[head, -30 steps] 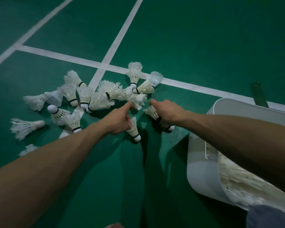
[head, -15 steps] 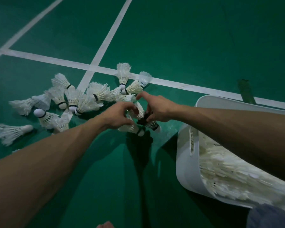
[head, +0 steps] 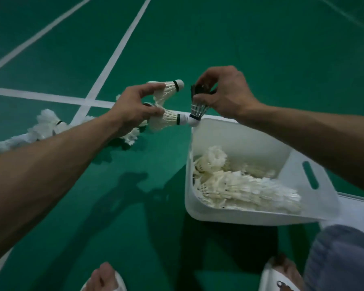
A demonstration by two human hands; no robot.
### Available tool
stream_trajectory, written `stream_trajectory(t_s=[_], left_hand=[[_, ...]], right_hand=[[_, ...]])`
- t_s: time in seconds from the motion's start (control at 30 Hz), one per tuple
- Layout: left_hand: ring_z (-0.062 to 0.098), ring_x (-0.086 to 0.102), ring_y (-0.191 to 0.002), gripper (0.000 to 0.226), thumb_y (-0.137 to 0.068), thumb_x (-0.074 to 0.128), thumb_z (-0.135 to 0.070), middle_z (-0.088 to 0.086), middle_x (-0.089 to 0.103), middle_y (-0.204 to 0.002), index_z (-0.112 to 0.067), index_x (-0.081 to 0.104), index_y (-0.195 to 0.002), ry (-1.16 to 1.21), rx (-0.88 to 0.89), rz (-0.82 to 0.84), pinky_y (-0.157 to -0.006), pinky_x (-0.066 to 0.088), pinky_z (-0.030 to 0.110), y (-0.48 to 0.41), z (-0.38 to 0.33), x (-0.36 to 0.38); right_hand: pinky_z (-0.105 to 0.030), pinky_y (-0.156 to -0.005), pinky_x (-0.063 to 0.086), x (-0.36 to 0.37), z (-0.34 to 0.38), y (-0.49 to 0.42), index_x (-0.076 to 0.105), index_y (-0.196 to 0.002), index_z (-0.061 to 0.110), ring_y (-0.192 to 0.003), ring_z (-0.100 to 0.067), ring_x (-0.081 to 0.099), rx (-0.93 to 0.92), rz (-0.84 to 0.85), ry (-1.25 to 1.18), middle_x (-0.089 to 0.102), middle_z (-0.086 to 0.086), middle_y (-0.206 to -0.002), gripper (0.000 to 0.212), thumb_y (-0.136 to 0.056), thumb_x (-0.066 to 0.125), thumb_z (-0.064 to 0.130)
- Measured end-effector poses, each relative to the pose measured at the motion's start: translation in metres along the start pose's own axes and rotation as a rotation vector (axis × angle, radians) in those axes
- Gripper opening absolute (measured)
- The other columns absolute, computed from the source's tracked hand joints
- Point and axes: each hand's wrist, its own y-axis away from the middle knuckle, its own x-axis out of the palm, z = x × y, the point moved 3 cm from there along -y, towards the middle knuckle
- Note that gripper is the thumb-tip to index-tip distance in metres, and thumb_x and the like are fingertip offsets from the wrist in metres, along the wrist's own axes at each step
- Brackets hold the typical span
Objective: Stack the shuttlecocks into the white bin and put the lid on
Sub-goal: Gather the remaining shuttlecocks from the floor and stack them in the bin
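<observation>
Shuttlecocks (head: 169, 118), two pinched in left hand (head: 132, 111), dark-feathered one (head: 198, 109) in right hand (head: 229, 93)

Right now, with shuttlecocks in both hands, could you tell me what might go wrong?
The left hand pinches an upper shuttlecock and a lower shuttlecock by their feathers alone; either could slip out. The dark shuttlecock in the right hand hangs by a corner of the white bin, so it might drop outside.

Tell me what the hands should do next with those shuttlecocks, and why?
Probably nest them together, then lay them in the bin. The left hand grips two white shuttlecocks, the right hand pinches a dark-feathered shuttlecock, corks nearly meeting beside the white bin, where stacked shuttlecocks already lie.
</observation>
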Motion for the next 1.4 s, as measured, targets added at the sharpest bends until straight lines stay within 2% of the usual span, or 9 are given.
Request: stream_trajectory(t_s=[0.17,0.37,0.57,0.7,0.87,0.97,1.13,1.27,1.4], left_hand=[[0.017,0.066,-0.091,0.072,-0.076,0.07,0.009,-0.006,0.046,-0.143,-0.024,0.051,-0.137,-0.026,0.099,0.055,-0.09,0.052,0.028,-0.009,-0.037,0.045],[0.025,0.068,-0.094,0.076,-0.075,0.074,0.003,-0.008,0.045,-0.141,-0.036,0.049,-0.136,-0.209,0.111,0.199,-0.086,0.054,0.026,-0.023,-0.04,0.099],[0.034,0.064,-0.101,0.075,-0.078,0.075,-0.005,0.003,0.062,-0.111,-0.047,0.046,-0.133,-0.395,0.077,0.221,-0.089,0.052,0.046,-0.037,-0.019,0.114],[0.033,0.066,-0.099,0.074,-0.078,0.077,-0.011,0.014,0.065,-0.118,-0.05,0.045,-0.133,-0.483,0.084,0.237,-0.088,0.052,0.049,-0.043,-0.01,0.11],[0.019,0.068,-0.084,0.076,-0.078,0.077,-0.012,0.004,0.064,-0.12,-0.048,0.043,-0.136,-0.594,0.135,0.284,-0.082,0.057,0.037,-0.049,-0.006,0.113],[0.018,0.065,-0.078,0.075,-0.079,0.076,-0.013,0.001,0.066,-0.114,-0.046,0.043,-0.137,-0.643,0.155,0.317,-0.077,0.055,0.034,-0.053,-0.004,0.117],[0.015,0.061,-0.072,0.073,-0.078,0.076,-0.013,-0.001,0.066,-0.113,-0.047,0.044,-0.135,-0.663,0.166,0.354,-0.08,0.056,0.038,-0.057,-0.005,0.129],[0.021,0.065,-0.078,0.072,-0.078,0.076,-0.013,0.002,0.067,-0.111,-0.045,0.046,-0.135,-0.677,0.177,0.364,-0.08,0.057,0.04,-0.056,-0.009,0.139],[0.022,0.067,-0.078,0.07,-0.079,0.075,-0.011,0.003,0.069,-0.089,-0.042,0.047,-0.135,-0.667,0.167,0.373,-0.074,0.055,0.035,-0.049,-0.013,0.151]], right_hand=[[-0.026,-0.07,0.052,-0.05,-0.052,0.029,0.061,-0.083,0.019,-0.079,-0.013,0.061,0.139,-0.119,-0.017,0.063,0.005,-0.082,0.023,-0.074,0.082,0.021],[-0.023,-0.055,0.038,-0.018,-0.123,0.064,0.053,-0.073,0.019,-0.07,-0.011,0.056,0.328,0.102,-0.028,0.063,0.003,-0.079,0.027,-0.077,0.079,0.019],[-0.026,-0.058,0.046,0.023,-0.143,0.067,0.053,-0.072,0.019,-0.074,-0.016,0.06,0.313,0.249,0.075,0.064,0.001,-0.08,0.028,-0.076,0.08,0.02],[-0.03,-0.068,0.049,0.036,-0.154,0.068,0.063,-0.089,0.013,-0.081,-0.02,0.06,0.277,0.312,0.15,0.066,-0.002,-0.087,0.02,-0.078,0.078,0.022],[-0.042,-0.082,0.058,0.047,-0.183,0.06,0.062,-0.102,0.017,-0.089,-0.02,0.067,0.391,0.41,-0.073,0.069,-0.002,-0.1,0.025,-0.08,0.076,0.02],[-0.041,-0.088,0.056,0.052,-0.193,0.06,0.059,-0.105,0.015,-0.098,-0.023,0.067,0.503,0.447,-0.272,0.067,-0.007,-0.107,0.029,-0.081,0.075,0.012],[-0.037,-0.077,0.059,0.044,-0.204,0.073,0.061,-0.109,0.005,-0.091,-0.026,0.07,0.663,0.474,-0.598,0.07,-0.014,-0.105,0.033,-0.078,0.073,-0.001],[-0.036,-0.072,0.061,0.021,-0.209,0.076,0.066,-0.098,0.009,-0.084,-0.023,0.07,0.586,0.378,-0.403,0.072,-0.006,-0.095,0.024,-0.077,0.077,0.011],[-0.032,-0.071,0.06,0.005,-0.211,0.08,0.065,-0.089,0.008,-0.082,-0.022,0.068,0.539,0.29,-0.33,0.071,-0.009,-0.09,0.019,-0.077,0.078,0.015]])
